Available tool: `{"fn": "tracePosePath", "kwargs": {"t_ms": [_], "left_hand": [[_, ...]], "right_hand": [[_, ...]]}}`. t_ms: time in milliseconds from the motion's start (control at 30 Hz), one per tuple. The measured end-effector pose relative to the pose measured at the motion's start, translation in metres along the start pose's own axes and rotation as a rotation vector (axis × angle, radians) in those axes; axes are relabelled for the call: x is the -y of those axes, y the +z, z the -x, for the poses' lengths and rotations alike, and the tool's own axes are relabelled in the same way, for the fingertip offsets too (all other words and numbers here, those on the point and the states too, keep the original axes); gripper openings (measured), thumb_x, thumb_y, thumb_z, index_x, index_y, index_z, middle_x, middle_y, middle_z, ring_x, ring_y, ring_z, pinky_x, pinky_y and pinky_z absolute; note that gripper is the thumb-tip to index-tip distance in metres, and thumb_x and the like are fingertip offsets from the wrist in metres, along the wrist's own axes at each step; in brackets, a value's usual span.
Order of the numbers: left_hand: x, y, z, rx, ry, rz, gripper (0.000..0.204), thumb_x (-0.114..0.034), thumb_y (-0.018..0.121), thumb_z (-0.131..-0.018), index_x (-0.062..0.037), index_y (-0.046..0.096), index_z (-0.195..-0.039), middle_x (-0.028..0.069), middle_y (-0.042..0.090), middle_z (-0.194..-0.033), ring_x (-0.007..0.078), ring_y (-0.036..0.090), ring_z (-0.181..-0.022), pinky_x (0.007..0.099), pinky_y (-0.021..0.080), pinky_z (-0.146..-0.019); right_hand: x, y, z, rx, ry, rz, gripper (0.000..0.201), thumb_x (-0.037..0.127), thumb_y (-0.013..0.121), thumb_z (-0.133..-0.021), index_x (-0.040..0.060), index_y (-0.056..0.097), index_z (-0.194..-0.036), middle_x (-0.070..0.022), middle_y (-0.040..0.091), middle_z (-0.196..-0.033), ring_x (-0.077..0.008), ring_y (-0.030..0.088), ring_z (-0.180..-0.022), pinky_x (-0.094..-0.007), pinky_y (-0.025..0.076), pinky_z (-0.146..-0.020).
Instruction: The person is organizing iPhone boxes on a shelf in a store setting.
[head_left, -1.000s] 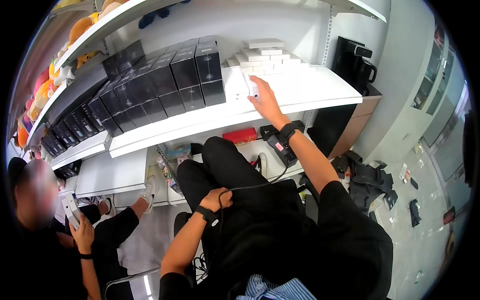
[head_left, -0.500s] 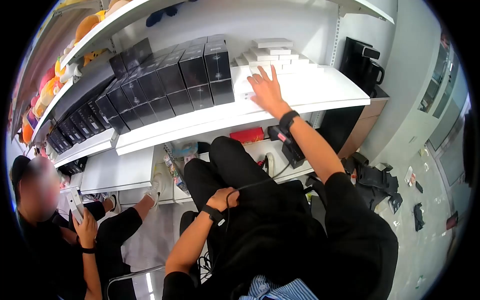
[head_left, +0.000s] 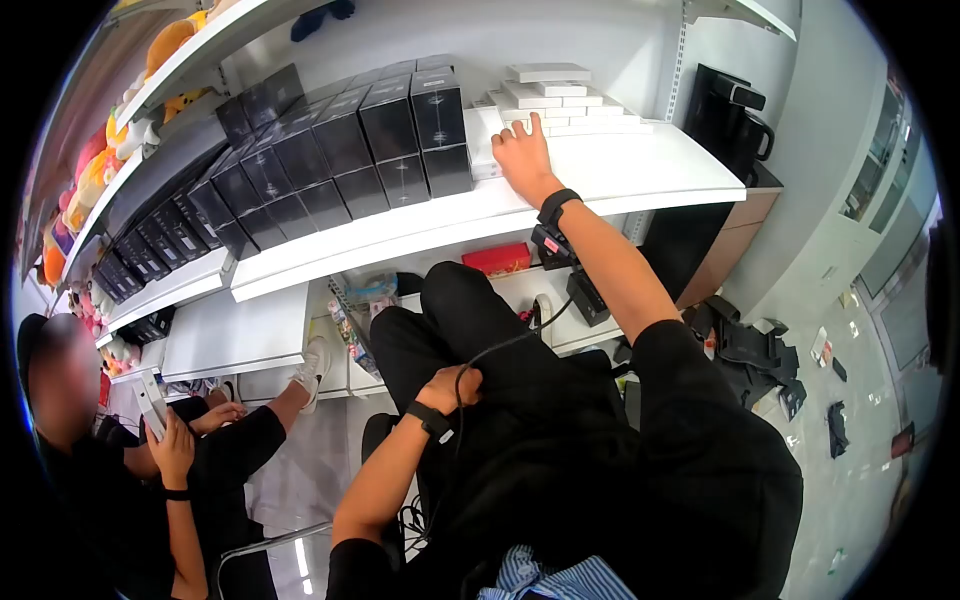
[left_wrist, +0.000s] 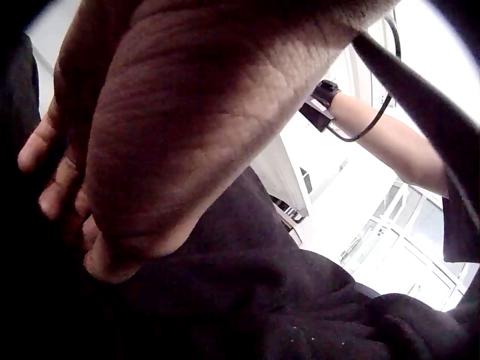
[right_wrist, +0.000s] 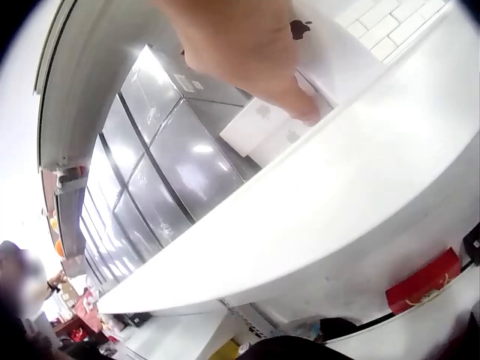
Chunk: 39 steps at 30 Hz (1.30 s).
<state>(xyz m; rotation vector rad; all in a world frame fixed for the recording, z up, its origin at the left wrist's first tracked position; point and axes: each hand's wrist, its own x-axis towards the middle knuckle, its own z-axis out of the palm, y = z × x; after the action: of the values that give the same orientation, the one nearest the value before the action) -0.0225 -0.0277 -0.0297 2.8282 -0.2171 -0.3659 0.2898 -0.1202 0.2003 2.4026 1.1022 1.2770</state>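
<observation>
My right hand (head_left: 525, 160) is over the shelf, at the white boxes (head_left: 482, 135) beside the black ones, its index finger pointing toward the back wall. In the right wrist view its thumb (right_wrist: 301, 106) touches the end of a small stack of white boxes (right_wrist: 264, 118) marked with apple logos. A larger white box face with a dark apple logo (right_wrist: 301, 30) shows beside the hand. My left hand (head_left: 450, 385) rests on my lap with loosely curled fingers and nothing visible in them. A black cable (head_left: 510, 342) passes across it.
Rows of black boxes (head_left: 345, 140) stand left of the hand; a stepped pile of white boxes (head_left: 560, 100) lies behind it. The shelf edge (head_left: 600, 203) runs below. A red box (head_left: 497, 259) sits lower. Another person (head_left: 165, 450) sits at left holding a white box (head_left: 150, 400).
My right hand has let go of the white box it held, lifted with spread fingers, then come down beside the white boxes. The left hand stays on my lap.
</observation>
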Motion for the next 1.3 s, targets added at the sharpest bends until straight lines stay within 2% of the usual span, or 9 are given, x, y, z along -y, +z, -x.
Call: {"fn": "tracePosePath", "kwargs": {"t_ms": [133, 333, 433, 533, 733, 833, 1000, 1133, 1300], "left_hand": [[0.004, 0.006, -0.003, -0.007, 0.011, 0.008, 0.029, -0.024, 0.072, -0.082, 0.0025, 0.073, -0.096, 0.0225, 0.073, -0.09, 0.0398, 0.073, -0.088, 0.0481, 0.058, -0.079], [0.002, 0.006, 0.001, -0.023, -0.001, -0.065, 0.03, -0.025, 0.073, -0.084, 0.003, 0.074, -0.095, 0.023, 0.073, -0.09, 0.0397, 0.073, -0.089, 0.047, 0.059, -0.079], [0.001, 0.004, -0.002, -0.025, 0.019, -0.062, 0.029, -0.025, 0.073, -0.084, 0.0026, 0.074, -0.093, 0.0221, 0.073, -0.089, 0.0393, 0.073, -0.087, 0.047, 0.059, -0.077], [-0.005, -0.005, 0.002, -0.023, 0.015, -0.022, 0.027, -0.024, 0.073, -0.084, 0.0019, 0.074, -0.092, 0.0213, 0.073, -0.088, 0.0392, 0.073, -0.086, 0.0468, 0.058, -0.076], [0.001, 0.005, -0.002, -0.034, -0.002, 0.001, 0.027, -0.023, 0.074, -0.082, 0.002, 0.073, -0.091, 0.0213, 0.073, -0.088, 0.0395, 0.073, -0.085, 0.0471, 0.058, -0.075], [0.001, 0.007, -0.005, -0.013, -0.013, -0.003, 0.027, -0.023, 0.074, -0.082, 0.0024, 0.073, -0.092, 0.0216, 0.073, -0.089, 0.0394, 0.073, -0.086, 0.0474, 0.058, -0.075], [0.011, 0.015, -0.01, -0.001, 0.025, -0.076, 0.027, -0.023, 0.072, -0.083, 0.0023, 0.074, -0.093, 0.0222, 0.073, -0.089, 0.0391, 0.073, -0.086, 0.0474, 0.059, -0.076], [-0.004, 0.003, 0.001, -0.033, 0.024, -0.082, 0.027, -0.022, 0.072, -0.082, 0.0025, 0.074, -0.093, 0.0221, 0.073, -0.089, 0.0391, 0.073, -0.087, 0.0471, 0.059, -0.077], [0.002, 0.009, -0.004, -0.029, 0.019, -0.034, 0.026, -0.022, 0.072, -0.082, 0.0021, 0.074, -0.092, 0.0219, 0.073, -0.09, 0.0395, 0.073, -0.088, 0.0473, 0.058, -0.076]], "right_hand": [[0.012, -0.002, -0.006, 0.005, 0.029, 0.148, 0.025, 0.016, 0.074, -0.084, 0.0098, 0.077, -0.108, -0.0076, 0.074, -0.108, -0.0317, 0.06, -0.12, -0.0641, 0.027, -0.115], [0.015, -0.026, -0.011, 0.161, -0.036, 0.136, 0.03, 0.017, 0.075, -0.08, 0.0081, 0.076, -0.108, -0.0103, 0.074, -0.108, -0.031, 0.056, -0.125, -0.0626, 0.027, -0.116], [0.011, -0.021, -0.006, 0.1, -0.003, 0.097, 0.027, 0.017, 0.075, -0.079, 0.0078, 0.076, -0.104, -0.0089, 0.073, -0.106, -0.0299, 0.057, -0.123, -0.0628, 0.027, -0.116], [0.006, -0.015, -0.001, 0.043, -0.024, 0.076, 0.024, 0.021, 0.074, -0.085, 0.0109, 0.077, -0.107, -0.0086, 0.075, -0.108, -0.03, 0.057, -0.124, -0.0651, 0.024, -0.117], [0.003, -0.009, 0.005, -0.02, -0.1, 0.008, 0.023, 0.017, 0.077, -0.08, 0.0067, 0.076, -0.1, -0.0092, 0.074, -0.099, -0.028, 0.062, -0.113, -0.0608, 0.027, -0.117], [0.006, 0.001, 0.001, -0.124, -0.095, 0.074, 0.019, 0.016, 0.077, -0.08, 0.0069, 0.076, -0.096, -0.0079, 0.073, -0.094, -0.0271, 0.064, -0.105, -0.057, 0.03, -0.116], [0.02, -0.009, -0.013, -0.005, -0.057, 0.172, 0.015, 0.017, 0.071, -0.086, 0.0096, 0.077, -0.097, -0.0055, 0.073, -0.092, -0.0265, 0.065, -0.104, -0.0533, 0.032, -0.112], [0.029, -0.011, -0.014, 0.037, -0.014, 0.206, 0.017, 0.017, 0.068, -0.089, 0.0101, 0.077, -0.102, -0.005, 0.073, -0.096, -0.0271, 0.064, -0.108, -0.054, 0.032, -0.112], [0.023, -0.007, -0.014, 0.022, 0.002, 0.149, 0.024, 0.015, 0.072, -0.084, 0.0079, 0.073, -0.107, -0.0083, 0.072, -0.099, -0.0257, 0.063, -0.109, -0.0532, 0.033, -0.112]]}}
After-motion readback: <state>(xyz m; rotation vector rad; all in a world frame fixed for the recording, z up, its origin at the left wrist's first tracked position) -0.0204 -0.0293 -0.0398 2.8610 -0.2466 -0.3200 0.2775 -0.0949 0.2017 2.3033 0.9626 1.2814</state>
